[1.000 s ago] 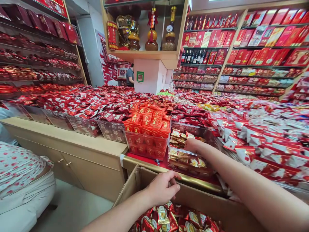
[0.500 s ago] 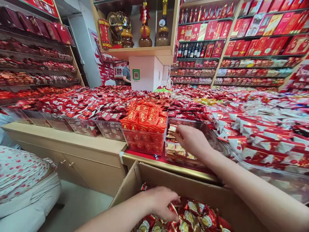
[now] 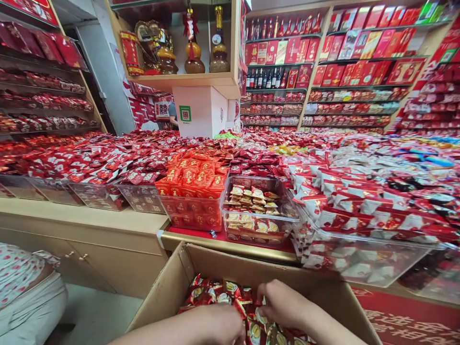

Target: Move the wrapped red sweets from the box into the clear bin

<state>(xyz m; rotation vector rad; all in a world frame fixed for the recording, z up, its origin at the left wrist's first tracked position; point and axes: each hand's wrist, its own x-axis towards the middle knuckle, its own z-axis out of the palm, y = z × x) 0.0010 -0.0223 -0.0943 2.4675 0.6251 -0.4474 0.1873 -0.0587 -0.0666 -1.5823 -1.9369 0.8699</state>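
Both my hands are down inside a cardboard box (image 3: pixel 168 292) at the bottom of the view, among red and gold wrapped sweets (image 3: pixel 219 293). My left hand (image 3: pixel 219 326) rests knuckles up on the sweets, its fingers curled and mostly hidden. My right hand (image 3: pixel 283 302) is beside it, fingers bent down into the wrappers. What either hand holds is hidden. Just beyond the box, on the counter, stands a clear plastic bin (image 3: pixel 258 218) partly filled with the same kind of sweets.
A full bin of orange-red packets (image 3: pixel 194 184) stands left of the clear bin, and a bin of red-and-white packets (image 3: pixel 359 225) to its right. The wooden counter (image 3: pixel 82 220) carries more bins. A person in spotted clothing (image 3: pixel 25 282) bends at lower left. Shelves of red boxes line the walls.
My right hand has left the clear bin and dropped into the cardboard box beside my left hand. My left hand went from the box's rim down onto the sweets. The view shifted right.
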